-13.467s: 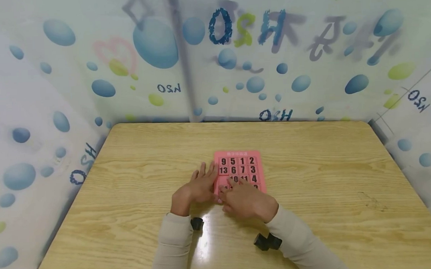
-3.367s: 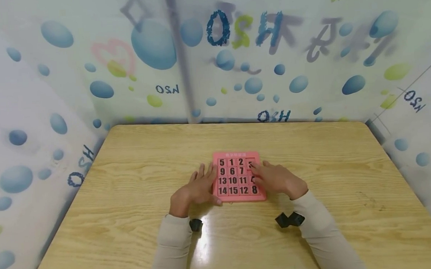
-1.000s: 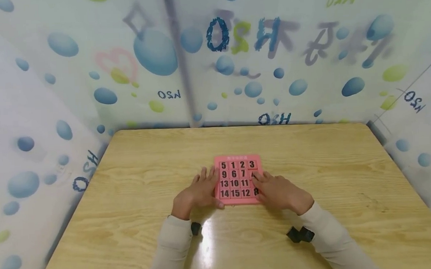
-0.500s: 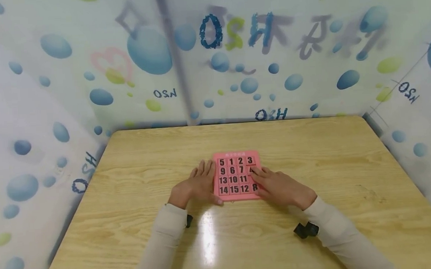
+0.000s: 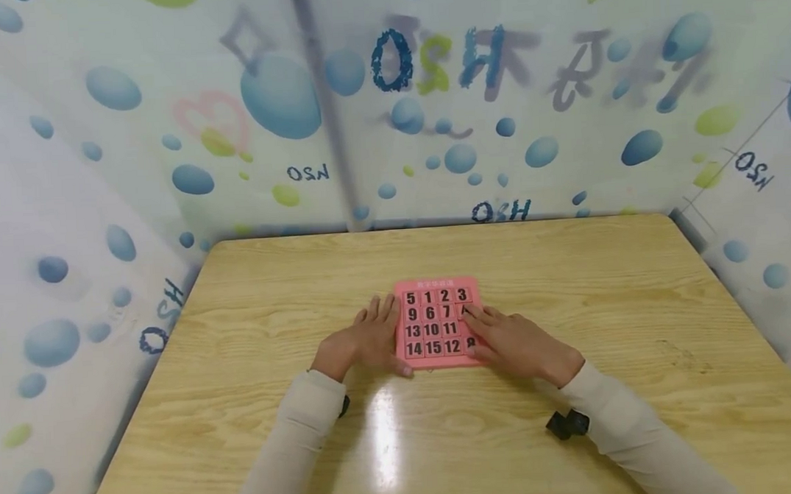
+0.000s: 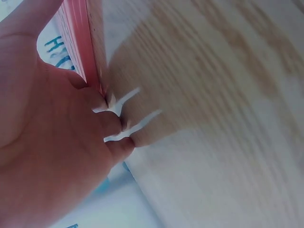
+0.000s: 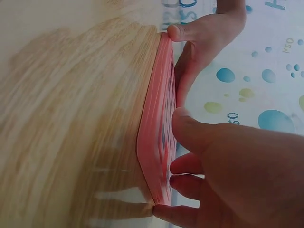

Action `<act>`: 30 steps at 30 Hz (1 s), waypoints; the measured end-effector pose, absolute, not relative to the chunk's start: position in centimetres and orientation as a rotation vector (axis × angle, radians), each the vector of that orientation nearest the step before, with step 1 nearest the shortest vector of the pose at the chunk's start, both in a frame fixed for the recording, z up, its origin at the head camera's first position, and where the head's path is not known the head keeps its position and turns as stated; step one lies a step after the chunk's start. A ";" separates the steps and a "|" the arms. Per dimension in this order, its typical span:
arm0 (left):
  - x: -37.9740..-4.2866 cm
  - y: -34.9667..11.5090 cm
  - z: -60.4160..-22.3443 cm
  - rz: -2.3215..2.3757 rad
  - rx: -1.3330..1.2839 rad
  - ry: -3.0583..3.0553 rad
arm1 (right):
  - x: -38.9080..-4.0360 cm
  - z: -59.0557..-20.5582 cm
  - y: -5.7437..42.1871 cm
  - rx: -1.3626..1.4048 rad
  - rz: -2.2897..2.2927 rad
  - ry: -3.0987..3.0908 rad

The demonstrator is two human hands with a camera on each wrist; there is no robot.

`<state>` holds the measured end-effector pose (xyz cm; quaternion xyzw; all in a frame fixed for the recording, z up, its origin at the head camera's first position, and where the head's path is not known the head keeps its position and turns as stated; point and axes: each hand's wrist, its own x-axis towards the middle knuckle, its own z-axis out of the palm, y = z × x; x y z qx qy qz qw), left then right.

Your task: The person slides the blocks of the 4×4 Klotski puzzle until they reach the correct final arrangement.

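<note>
A pink sliding number puzzle (image 5: 440, 322) lies flat on the wooden table, its black-numbered tiles in a square frame. The top row reads 5, 1, 2, 3; below it are 9, 6, 7 and a partly covered 4. Along the puzzle's left edge rests my left hand (image 5: 368, 341), fingers extended and thumb at the near left corner. In the left wrist view, its fingertips touch the table beside the pink edge (image 6: 80, 42). My right hand (image 5: 517, 345) reaches in from the right, a fingertip on the 4 tile and the thumb at the 8. Its fingers hide the third row's right end.
The wooden table (image 5: 291, 281) extends around the puzzle on all sides. Walls printed with blue and green dots (image 5: 458, 159) stand behind it and to both sides. A small black device (image 5: 567, 424) sits at the right wrist.
Since the earliest frame, the 9 and 13 tiles have moved down, the 5, 1, 2 have shifted left, and the 3 and 4 have moved up. In the last half second the hands stay nearly still.
</note>
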<state>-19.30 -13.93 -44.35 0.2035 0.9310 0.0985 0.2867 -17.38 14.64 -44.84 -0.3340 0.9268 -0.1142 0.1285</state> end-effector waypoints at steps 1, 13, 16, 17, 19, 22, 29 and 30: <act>-19.3 -14.0 -44.4 0.267 0.545 2.491 | -17.3 -44.9 14.7 -0.975 -0.332 2.702; -19.3 -14.3 -44.9 0.332 0.567 2.509 | -14.8 -44.3 15.3 -1.089 -0.275 2.717; -19.4 -14.4 -44.9 0.334 0.566 2.508 | -14.4 -44.1 15.2 -1.168 -0.228 2.727; -19.4 -14.3 -44.9 0.334 0.566 2.507 | -14.3 -44.1 15.3 -1.185 -0.215 2.730; -19.4 -14.3 -44.9 0.331 0.564 2.504 | -14.2 -44.2 15.3 -1.203 -0.200 2.735; -19.5 -14.3 -44.9 0.329 0.559 2.500 | -14.2 -44.4 15.2 -1.190 -0.188 2.735; -19.5 -14.3 -45.1 0.339 0.549 2.495 | -14.8 -44.6 15.1 -1.173 -0.171 2.748; -19.5 -14.3 -45.1 0.338 0.550 2.494 | -14.9 -44.6 15.2 -1.168 -0.173 2.750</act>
